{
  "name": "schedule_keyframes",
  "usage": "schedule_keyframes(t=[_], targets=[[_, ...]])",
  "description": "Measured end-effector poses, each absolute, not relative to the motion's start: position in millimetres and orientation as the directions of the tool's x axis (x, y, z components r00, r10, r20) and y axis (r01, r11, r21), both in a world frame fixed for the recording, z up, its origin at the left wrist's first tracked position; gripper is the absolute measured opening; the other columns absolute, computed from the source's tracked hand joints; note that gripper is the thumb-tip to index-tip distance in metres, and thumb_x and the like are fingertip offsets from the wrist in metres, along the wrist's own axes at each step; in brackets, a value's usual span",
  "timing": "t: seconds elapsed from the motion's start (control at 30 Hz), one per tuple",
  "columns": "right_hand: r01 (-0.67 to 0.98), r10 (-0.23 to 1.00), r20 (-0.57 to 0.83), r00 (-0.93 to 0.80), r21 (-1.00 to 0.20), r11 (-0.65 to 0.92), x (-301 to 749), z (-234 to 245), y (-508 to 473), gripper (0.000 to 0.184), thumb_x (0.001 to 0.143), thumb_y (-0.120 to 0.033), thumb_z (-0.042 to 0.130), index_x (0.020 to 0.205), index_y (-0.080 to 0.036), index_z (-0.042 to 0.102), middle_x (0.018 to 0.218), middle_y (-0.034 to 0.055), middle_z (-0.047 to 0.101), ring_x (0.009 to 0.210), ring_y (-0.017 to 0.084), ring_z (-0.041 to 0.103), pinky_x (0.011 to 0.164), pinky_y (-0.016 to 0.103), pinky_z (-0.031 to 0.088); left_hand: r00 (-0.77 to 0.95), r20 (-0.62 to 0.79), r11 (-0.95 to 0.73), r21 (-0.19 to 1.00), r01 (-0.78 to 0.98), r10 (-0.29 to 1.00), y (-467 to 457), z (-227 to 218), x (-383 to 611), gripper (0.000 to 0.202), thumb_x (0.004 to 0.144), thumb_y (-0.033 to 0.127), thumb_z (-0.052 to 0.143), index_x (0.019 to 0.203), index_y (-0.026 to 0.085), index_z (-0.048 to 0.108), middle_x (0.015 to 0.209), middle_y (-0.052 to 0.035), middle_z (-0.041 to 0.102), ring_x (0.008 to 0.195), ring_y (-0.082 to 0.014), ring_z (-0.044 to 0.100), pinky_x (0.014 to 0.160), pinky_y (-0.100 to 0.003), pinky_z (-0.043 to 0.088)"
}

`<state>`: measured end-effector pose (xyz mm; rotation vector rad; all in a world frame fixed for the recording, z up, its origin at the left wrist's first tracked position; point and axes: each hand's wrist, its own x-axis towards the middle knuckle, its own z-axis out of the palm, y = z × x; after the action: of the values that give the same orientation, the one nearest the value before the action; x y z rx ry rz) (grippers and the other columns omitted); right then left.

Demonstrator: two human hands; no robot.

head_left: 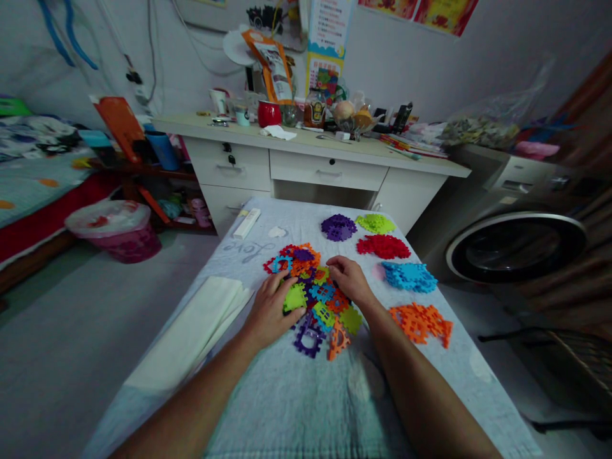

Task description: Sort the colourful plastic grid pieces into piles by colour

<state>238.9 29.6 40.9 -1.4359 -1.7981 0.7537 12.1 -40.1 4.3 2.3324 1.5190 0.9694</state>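
A mixed heap of colourful plastic interlocking tiles (313, 290) lies in the middle of a small table covered with a light cloth (296, 395). My left hand (270, 309) rests on the heap's left side, fingers curled over a lime-green tile (295, 298). My right hand (349, 277) lies on the heap's upper right, fingers bent down onto the tiles. Sorted piles sit to the right: purple (338, 227), lime green (375, 223), red (383, 247), blue (408, 276) and orange (421, 322).
A folded white sheet (191, 331) lies on the table's left side, a white tube (247, 223) at its far left corner. Behind stands a cluttered white desk (310, 162). A washing machine (516, 242) is at the right, a pink bin (115, 229) on the floor at the left.
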Motion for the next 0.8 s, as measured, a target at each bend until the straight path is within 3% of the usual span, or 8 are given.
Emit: schedule_keyframes(t=[0.17, 0.33, 0.4, 0.47, 0.6, 0.7, 0.8], targets=[[0.377, 0.991, 0.115, -0.069, -0.916, 0.133, 239, 38, 29, 0.025, 0.07, -0.03, 0.054, 0.089, -0.018, 0.063, 0.062, -0.004, 0.054, 0.056, 0.012, 0.049, 0.053, 0.023, 0.038, 0.253, 0.407, -0.443, 0.49, 0.751, 0.878, -39, 3, 11, 0.055, 0.08, 0.04, 0.065, 0.13, 0.022, 0.051, 0.142, -0.0114, 0.043, 0.131, -0.0314, 0.041, 0.109, -0.05, 0.038], [0.235, 0.997, 0.08, 0.008, -0.969, 0.076, 246, 40, 33, 0.025, 0.068, -0.035, 0.058, 0.086, -0.018, 0.059, 0.065, -0.0031, 0.056, 0.052, 0.012, 0.054, 0.051, 0.024, 0.041, 0.257, 0.413, -0.451, 0.49, 0.746, 0.874, -39, 3, 12, 0.056, 0.08, 0.04, 0.064, 0.131, 0.022, 0.051, 0.141, -0.0116, 0.044, 0.129, -0.0309, 0.043, 0.109, -0.051, 0.038], [0.282, 0.987, 0.143, 0.074, -0.952, 0.117, 252, 40, 36, 0.023, 0.071, -0.035, 0.057, 0.087, -0.018, 0.06, 0.067, -0.0015, 0.058, 0.054, 0.014, 0.055, 0.053, 0.025, 0.042, 0.255, 0.411, -0.449, 0.492, 0.746, 0.875, -39, 4, 12, 0.055, 0.08, 0.04, 0.064, 0.13, 0.022, 0.052, 0.141, -0.0117, 0.044, 0.129, -0.0312, 0.043, 0.109, -0.051, 0.038], [0.437, 0.944, 0.287, 0.162, -0.879, 0.192, 258, 40, 37, 0.021, 0.075, -0.033, 0.055, 0.088, -0.018, 0.061, 0.071, 0.0019, 0.061, 0.061, 0.016, 0.058, 0.06, 0.028, 0.046, 0.254, 0.411, -0.447, 0.491, 0.747, 0.875, -39, 3, 12, 0.054, 0.08, 0.04, 0.064, 0.129, 0.022, 0.052, 0.141, -0.0119, 0.044, 0.129, -0.0315, 0.043, 0.108, -0.051, 0.038], [0.748, 0.827, 0.553, 0.099, -0.589, 0.304, 266, 36, 36, 0.018, 0.083, -0.024, 0.048, 0.089, -0.018, 0.064, 0.087, 0.0091, 0.065, 0.082, 0.021, 0.06, 0.079, 0.034, 0.046, 0.259, 0.41, -0.449, 0.481, 0.753, 0.874, -39, 2, 11, 0.055, 0.08, 0.039, 0.065, 0.13, 0.022, 0.051, 0.142, -0.0119, 0.043, 0.129, -0.0317, 0.043, 0.108, -0.052, 0.038], [0.786, 0.831, 0.553, -0.058, -0.488, 0.38, 266, 33, 34, 0.019, 0.083, -0.019, 0.046, 0.09, -0.017, 0.064, 0.088, 0.0093, 0.065, 0.082, 0.02, 0.06, 0.08, 0.032, 0.046, 0.261, 0.407, -0.448, 0.479, 0.755, 0.875, -38, 2, 11, 0.056, 0.079, 0.039, 0.065, 0.131, 0.021, 0.051, 0.143, -0.0124, 0.043, 0.129, -0.0314, 0.043, 0.109, -0.051, 0.038], [0.78, 0.85, 0.523, -0.065, -0.505, 0.37, 266, 31, 34, 0.02, 0.082, -0.017, 0.047, 0.092, -0.017, 0.064, 0.085, 0.0074, 0.065, 0.077, 0.018, 0.059, 0.075, 0.029, 0.046, 0.257, 0.412, -0.45, 0.485, 0.75, 0.874, -38, 4, 12, 0.056, 0.079, 0.04, 0.065, 0.13, 0.021, 0.052, 0.142, -0.0125, 0.044, 0.129, -0.0314, 0.044, 0.108, -0.051, 0.039]])
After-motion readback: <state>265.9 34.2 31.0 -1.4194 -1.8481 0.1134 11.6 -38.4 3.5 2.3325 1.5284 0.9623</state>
